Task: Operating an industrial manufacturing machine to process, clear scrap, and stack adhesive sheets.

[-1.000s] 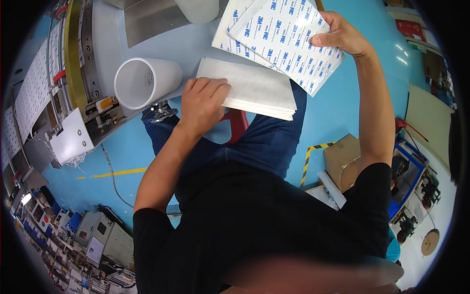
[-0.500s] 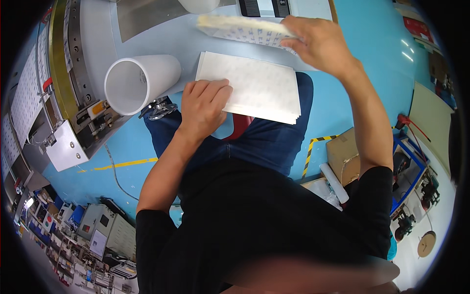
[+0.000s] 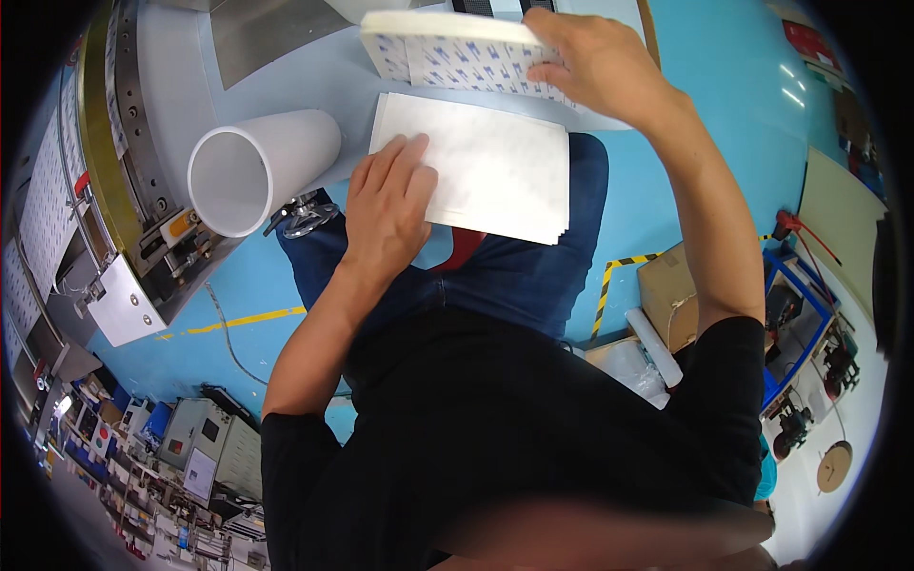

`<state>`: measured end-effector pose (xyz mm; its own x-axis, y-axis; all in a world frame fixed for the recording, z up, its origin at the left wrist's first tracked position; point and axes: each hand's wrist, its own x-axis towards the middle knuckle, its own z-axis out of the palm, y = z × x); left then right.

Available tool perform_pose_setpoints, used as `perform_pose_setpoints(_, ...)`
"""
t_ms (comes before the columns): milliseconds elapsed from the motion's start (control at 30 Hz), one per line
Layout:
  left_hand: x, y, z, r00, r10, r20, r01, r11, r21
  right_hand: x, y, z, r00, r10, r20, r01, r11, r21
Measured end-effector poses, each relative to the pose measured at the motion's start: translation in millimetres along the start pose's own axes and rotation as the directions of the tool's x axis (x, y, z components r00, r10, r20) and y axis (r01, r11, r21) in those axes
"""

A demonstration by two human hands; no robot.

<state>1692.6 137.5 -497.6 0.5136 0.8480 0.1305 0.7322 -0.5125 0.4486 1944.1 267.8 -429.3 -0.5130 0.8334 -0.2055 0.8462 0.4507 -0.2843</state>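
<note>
A stack of white sheets lies at the table's near edge and juts out over my lap. My left hand rests on its left part, fingers stretched and slightly apart on the top sheet; its thumb is hard to make out. Beyond that stack, my right hand pinches the right end of a thick stack of sheets with a blue printed pattern. This second stack is tilted up on edge, its printed face toward me and its pale edge on top.
A white tube lies on the grey table left of the sheets. Further left stands a machine with a brass-coloured rail and a metal end plate. A cardboard box sits on the blue floor at right.
My right hand has tipped the printed stack more upright, so more of its patterned face shows. The fingers of my left hand have straightened out on the white sheets.
</note>
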Motion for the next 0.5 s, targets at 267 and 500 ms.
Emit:
perform_pose_setpoints(267,-28,-5,44,0.995,0.016,-0.103,-0.011,0.999,0.046,40,69,-14,0.894,0.002,0.447,-0.275,0.791,0.547)
perform_pose_setpoints(500,-41,-15,61,0.979,0.004,-0.204,0.013,0.997,0.082,44,51,-1,0.949,0.258,0.181,-0.294,0.932,0.213)
